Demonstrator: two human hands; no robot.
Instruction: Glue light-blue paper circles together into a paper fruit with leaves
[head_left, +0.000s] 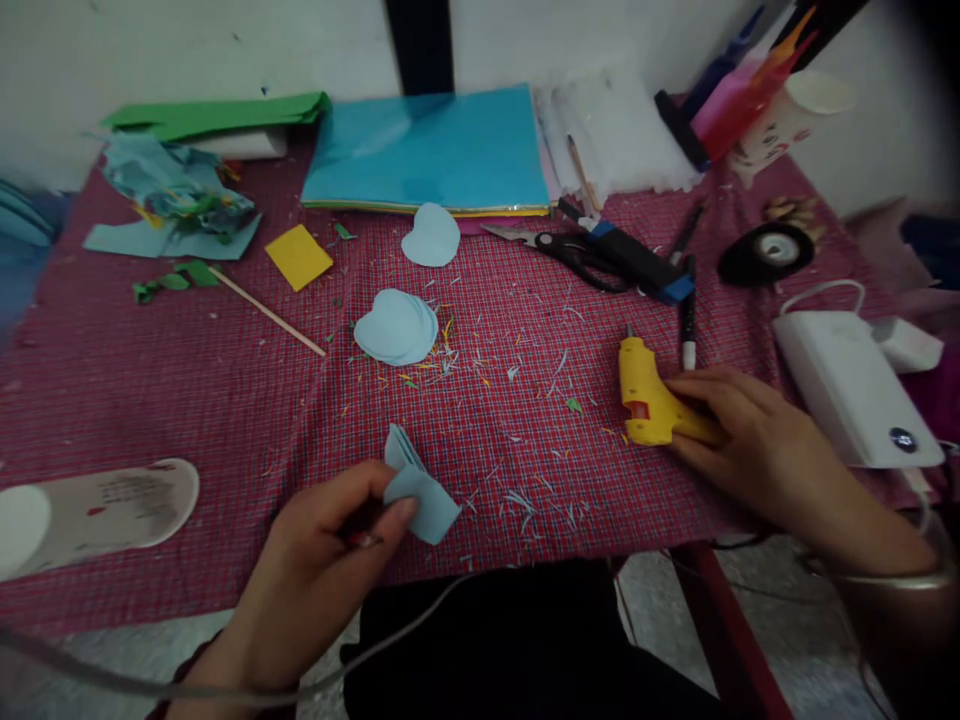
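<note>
My left hand (pixel 330 540) pinches a bunch of folded light-blue paper petals (pixel 418 490) just above the near edge of the red checked tablecloth (pixel 187 380). My right hand (pixel 757 440) lies on the cloth at the right, its fingers wrapped round the handle of a yellow glue gun (pixel 646 395) that rests on the table, nozzle pointing away. A stack of light-blue heart-shaped cutouts (pixel 396 327) sits mid-table, and a single one (pixel 431 236) lies farther back.
Black scissors (pixel 574 252), a blue-black cutter (pixel 637 262) and a marker (pixel 687 320) lie at the back right. A white box (pixel 847 385) is at the right edge. Blue paper sheets (pixel 427 150), a yellow square (pixel 298 256), a thin stick (pixel 266 312) and paper scraps cover the cloth.
</note>
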